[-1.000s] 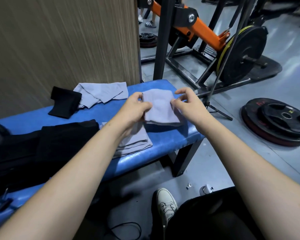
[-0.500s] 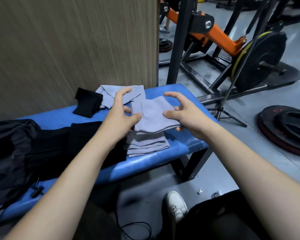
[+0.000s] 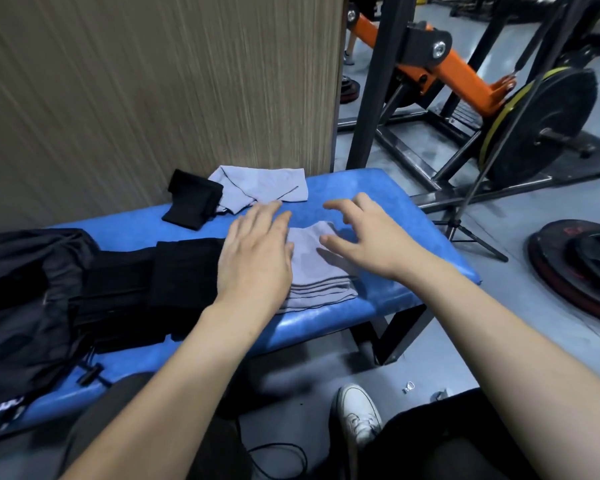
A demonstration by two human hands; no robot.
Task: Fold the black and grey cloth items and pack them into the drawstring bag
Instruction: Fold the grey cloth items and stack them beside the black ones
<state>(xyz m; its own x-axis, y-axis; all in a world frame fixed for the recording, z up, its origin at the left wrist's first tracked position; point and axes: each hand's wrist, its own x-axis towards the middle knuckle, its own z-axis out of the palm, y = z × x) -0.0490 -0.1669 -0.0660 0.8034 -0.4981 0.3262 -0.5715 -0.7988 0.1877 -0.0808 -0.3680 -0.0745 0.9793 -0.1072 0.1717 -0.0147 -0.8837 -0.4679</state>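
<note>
In the head view, the folded grey cloth that both hands were holding up half a second ago is now lying on top of the grey stack (image 3: 321, 271) on the blue bench (image 3: 388, 202). The left hand (image 3: 257, 258) is pressing it flat, grip wide and holding nothing; the right hand (image 3: 364, 233) is hovering just beside the stack, fingers spread and empty. Beyond the stack, an unfolded grey cloth (image 3: 264, 187) and a black cloth (image 3: 193, 202) are waiting (probably next). Left of the stack are lying folded black items (image 3: 184, 271), then the drawstring bag (image 3: 21, 299).

No legible text; weight plate (image 3: 579, 268) red marking blurred.
</note>
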